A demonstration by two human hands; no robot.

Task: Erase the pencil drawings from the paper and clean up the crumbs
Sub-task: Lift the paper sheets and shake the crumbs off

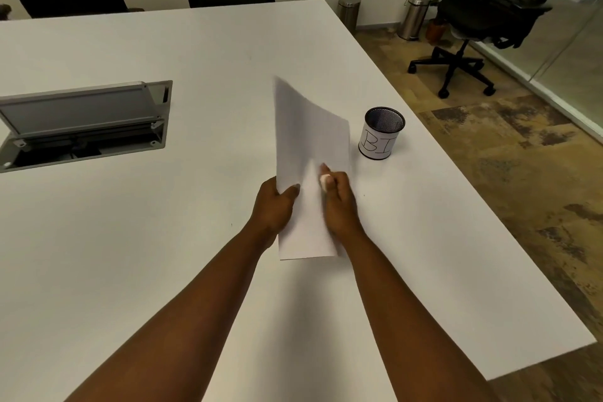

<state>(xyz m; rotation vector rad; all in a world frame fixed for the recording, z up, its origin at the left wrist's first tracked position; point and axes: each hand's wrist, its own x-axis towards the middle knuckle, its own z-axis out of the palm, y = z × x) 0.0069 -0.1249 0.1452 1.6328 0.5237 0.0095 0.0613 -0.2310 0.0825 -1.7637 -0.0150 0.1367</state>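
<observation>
A white sheet of paper is lifted off the white table and tilted, its far end raised. My left hand pinches its left edge, thumb on top. My right hand is over the sheet's right side, fingers curled around a small white eraser. No pencil marks show on the blurred sheet. A black mesh cup with a white label reading "BI" stands on the table just right of the paper.
An open grey cable hatch is set into the table at the left. The table's right edge runs close past the cup. A black office chair, two metal bins and a plant stand on the floor beyond.
</observation>
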